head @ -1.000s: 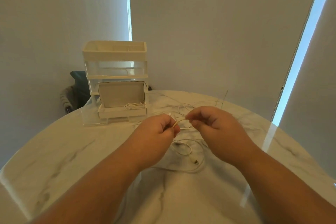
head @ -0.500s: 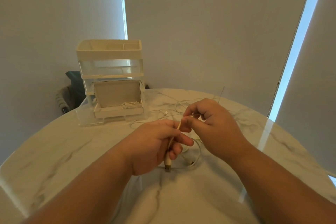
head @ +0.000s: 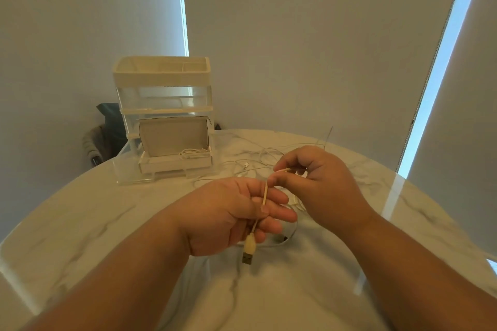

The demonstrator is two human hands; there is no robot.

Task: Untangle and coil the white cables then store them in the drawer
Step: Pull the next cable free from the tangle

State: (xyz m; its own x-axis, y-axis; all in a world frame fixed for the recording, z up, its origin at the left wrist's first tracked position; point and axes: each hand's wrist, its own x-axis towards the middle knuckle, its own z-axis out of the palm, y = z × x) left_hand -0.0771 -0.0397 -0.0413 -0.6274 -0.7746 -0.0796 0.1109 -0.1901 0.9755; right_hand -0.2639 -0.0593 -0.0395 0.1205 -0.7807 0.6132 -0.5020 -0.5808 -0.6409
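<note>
One coiled cable (head: 192,154) sits in the drawer (head: 172,166); left hand (head: 228,219) and right hand (head: 318,185) pinch a USB cable (head: 249,248).

Round white marble-patterned table (head: 80,223), glossy, reflecting daylight. Grey roller blinds (head: 309,48) cover the wall behind it. Two narrow bright gaps (head: 182,8) admit light. Dark object (head: 107,118) beyond the table's far edge, possibly a chair.

White cable (head: 265,194) between both hands (head: 234,212), above marble table (head: 80,212)
</note>
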